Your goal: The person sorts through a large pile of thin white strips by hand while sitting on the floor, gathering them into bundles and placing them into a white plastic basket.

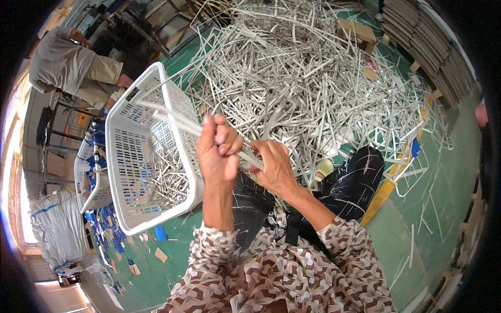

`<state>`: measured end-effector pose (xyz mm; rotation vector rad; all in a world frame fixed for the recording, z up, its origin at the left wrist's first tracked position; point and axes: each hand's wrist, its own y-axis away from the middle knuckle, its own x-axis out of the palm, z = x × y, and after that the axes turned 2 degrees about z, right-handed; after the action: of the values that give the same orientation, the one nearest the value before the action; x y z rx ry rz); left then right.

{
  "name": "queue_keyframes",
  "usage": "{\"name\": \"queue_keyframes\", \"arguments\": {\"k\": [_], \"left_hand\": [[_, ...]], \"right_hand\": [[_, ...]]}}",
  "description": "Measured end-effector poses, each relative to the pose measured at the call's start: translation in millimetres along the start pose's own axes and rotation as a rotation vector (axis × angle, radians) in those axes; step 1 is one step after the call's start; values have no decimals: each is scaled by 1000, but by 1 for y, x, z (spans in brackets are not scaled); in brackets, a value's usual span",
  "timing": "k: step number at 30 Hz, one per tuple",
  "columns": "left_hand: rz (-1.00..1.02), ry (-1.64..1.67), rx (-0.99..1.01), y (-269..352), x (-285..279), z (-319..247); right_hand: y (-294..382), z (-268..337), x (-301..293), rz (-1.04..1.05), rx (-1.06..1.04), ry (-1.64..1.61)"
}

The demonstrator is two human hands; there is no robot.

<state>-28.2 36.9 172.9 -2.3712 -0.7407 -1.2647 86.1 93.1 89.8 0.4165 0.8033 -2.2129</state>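
Observation:
My left hand (218,143) is closed around pale narrow strips (180,120), whose blurred ends stick out over the rim of a white plastic basket (117,172). Close to its right, my right hand (274,166) pinches the other end of the strips between thumb and fingers. Inside the basket lie many short pieces of strip (170,178). Beyond my hands spreads a large tangled heap of pale strips (282,78) on the floor. Whether the strips are paper or plastic cannot be told.
A second white basket (80,176) holding blue scraps stands left. Blue and tan scraps (111,234) litter the green floor. A large white sack (58,227) sits at far left. Another person (74,66) bends at upper left. Stacked cardboard sheets (426,47) stand at upper right.

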Motion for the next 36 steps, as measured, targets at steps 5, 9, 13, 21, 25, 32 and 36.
{"name": "queue_keyframes", "arguments": {"k": [5, 9, 13, 21, 25, 32, 36], "left_hand": [[257, -33, 105, 32, 37, -44], [272, 61, 149, 25, 22, -68], [115, 197, -61, 3, -31, -62], [-183, -90, -723, -3, -73, 18], [267, -878, -860, 33, -43, 46], [551, -1247, -763, 42, -42, 28], [319, -992, -743, 44, -63, 19]], "right_hand": [[9, 7, -6, -44, -184, 131], [45, 52, -3, 280, 219, -399], [43, 74, -23, 400, 416, -455], [5, 50, -66, -137, -228, 179], [-12, 48, -70, 65, -370, 220], [-3, 8, -80, 533, -70, 133], [8, -18, -74, 586, 27, 105]]}}
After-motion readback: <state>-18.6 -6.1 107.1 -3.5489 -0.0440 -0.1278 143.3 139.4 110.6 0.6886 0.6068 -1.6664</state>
